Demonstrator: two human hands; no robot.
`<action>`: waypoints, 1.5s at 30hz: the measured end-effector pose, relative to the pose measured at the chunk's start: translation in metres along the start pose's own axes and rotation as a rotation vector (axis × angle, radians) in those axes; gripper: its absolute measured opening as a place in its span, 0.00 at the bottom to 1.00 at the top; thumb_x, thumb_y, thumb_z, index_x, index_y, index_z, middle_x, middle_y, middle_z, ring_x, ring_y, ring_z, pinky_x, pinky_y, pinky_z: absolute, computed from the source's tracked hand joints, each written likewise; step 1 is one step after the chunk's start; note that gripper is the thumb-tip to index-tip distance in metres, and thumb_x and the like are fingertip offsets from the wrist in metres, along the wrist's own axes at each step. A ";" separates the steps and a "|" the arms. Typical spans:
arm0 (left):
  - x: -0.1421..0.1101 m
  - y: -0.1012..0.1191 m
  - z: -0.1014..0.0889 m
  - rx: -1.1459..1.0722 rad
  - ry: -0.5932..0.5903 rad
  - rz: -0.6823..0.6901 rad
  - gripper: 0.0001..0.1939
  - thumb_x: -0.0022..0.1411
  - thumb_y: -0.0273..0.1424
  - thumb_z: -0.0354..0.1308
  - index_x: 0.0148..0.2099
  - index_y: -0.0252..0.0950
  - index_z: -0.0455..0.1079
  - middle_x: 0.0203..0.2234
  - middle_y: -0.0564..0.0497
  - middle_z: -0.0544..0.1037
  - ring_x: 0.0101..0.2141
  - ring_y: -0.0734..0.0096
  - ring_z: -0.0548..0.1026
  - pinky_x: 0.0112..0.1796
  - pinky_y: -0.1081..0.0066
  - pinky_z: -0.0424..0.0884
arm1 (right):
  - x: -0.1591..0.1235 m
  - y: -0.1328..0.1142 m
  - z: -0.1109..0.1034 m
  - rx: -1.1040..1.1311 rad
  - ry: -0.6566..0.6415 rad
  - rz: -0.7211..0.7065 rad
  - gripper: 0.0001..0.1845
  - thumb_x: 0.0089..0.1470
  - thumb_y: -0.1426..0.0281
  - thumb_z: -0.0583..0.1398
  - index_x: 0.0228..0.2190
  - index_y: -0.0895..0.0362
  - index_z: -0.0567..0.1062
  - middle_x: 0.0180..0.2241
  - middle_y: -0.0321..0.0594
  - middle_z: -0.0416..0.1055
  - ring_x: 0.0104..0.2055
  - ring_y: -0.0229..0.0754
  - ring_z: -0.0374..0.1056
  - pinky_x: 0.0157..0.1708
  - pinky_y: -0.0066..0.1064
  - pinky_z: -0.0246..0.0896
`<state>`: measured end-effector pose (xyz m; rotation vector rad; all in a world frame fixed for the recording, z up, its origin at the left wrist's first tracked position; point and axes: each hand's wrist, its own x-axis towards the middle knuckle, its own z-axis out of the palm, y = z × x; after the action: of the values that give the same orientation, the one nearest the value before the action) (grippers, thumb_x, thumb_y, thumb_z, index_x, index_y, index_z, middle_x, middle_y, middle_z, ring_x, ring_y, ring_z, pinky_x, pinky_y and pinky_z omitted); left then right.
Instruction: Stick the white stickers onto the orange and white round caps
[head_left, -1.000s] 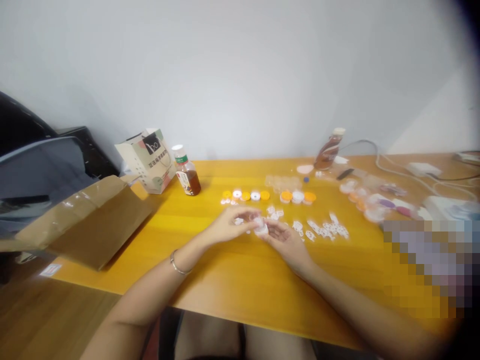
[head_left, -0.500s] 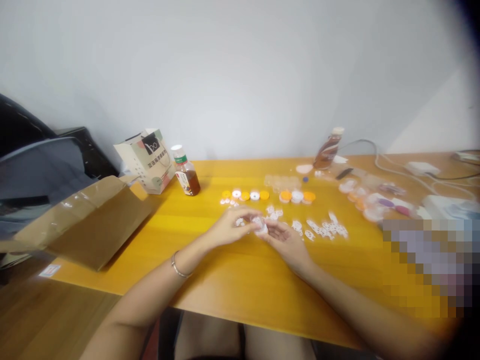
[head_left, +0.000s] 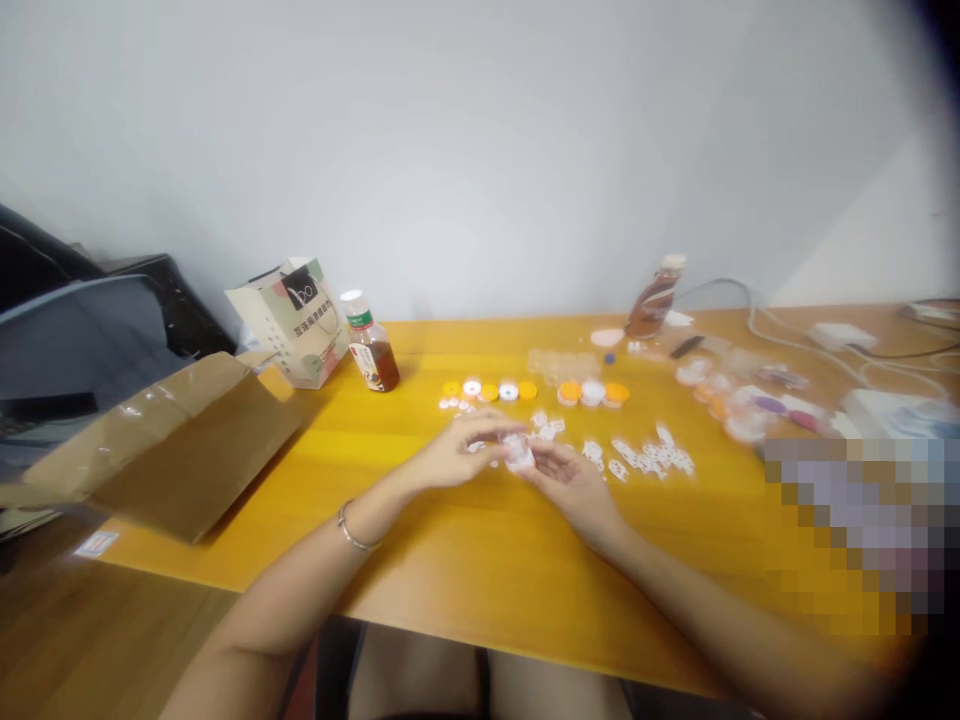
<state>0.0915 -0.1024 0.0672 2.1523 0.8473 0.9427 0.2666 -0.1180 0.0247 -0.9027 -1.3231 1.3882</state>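
Got a small clear-and-white container [head_left: 518, 455] up between both hands, over the middle of the surface [head_left: 465, 580]. Definitely gripped at the fingertips of the right hand [head_left: 577, 490]. Also reached from the left by the left hand [head_left: 454, 450], fingers curled and tips right at the container, but honestly can't tell if pinching it or just touching. Too blurry to make out much detail on it either. Thin metal bracelet [head_left: 354, 530] on the left wrist, btw.

Just to the far side of the hands, a row of five yellow and white discs [head_left: 489, 393], with little white bits [head_left: 453, 404] in front of its left end. Right of that row, three thicker orange and white round containers [head_left: 592, 393] side by side. Behind those, some see-through plastic [head_left: 562, 364] and a small blue piece [head_left: 610, 358]. Loose white cut-out pieces [head_left: 651, 460] scattered near the right hand.

Over on the far left, a paper bag [head_left: 300, 335] beside a white-capped bottle [head_left: 378, 365], plus an open cardboard box [head_left: 172, 460] nearer. Far right, another brown bottle [head_left: 651, 302], then white cables [head_left: 757, 320] and a blurry jumble of round colored stuff [head_left: 750, 425].
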 end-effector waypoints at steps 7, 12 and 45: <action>0.001 0.000 -0.003 -0.051 -0.030 -0.002 0.14 0.57 0.28 0.51 0.47 0.37 0.67 0.40 0.46 0.72 0.42 0.68 0.69 0.44 0.67 0.64 | 0.001 0.002 -0.001 0.042 0.009 0.028 0.16 0.36 0.66 0.66 0.32 0.54 0.73 0.37 0.39 0.75 0.41 0.45 0.69 0.45 0.38 0.63; 0.001 -0.004 -0.004 -0.129 -0.056 -0.053 0.14 0.57 0.29 0.52 0.47 0.37 0.67 0.41 0.46 0.72 0.42 0.68 0.69 0.44 0.67 0.64 | 0.001 0.003 -0.004 0.065 -0.050 0.046 0.14 0.38 0.67 0.65 0.32 0.53 0.74 0.37 0.37 0.75 0.41 0.43 0.69 0.44 0.37 0.63; 0.028 0.049 -0.022 -0.454 0.221 0.025 0.07 0.52 0.30 0.58 0.34 0.32 0.66 0.38 0.44 0.73 0.40 0.66 0.71 0.41 0.64 0.67 | 0.017 -0.058 0.013 0.233 -0.143 -0.101 0.17 0.41 0.64 0.64 0.36 0.55 0.74 0.38 0.40 0.74 0.34 0.40 0.70 0.37 0.34 0.66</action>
<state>0.1035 -0.1037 0.1262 1.6940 0.6316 1.2668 0.2592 -0.1092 0.0853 -0.5831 -1.2625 1.5133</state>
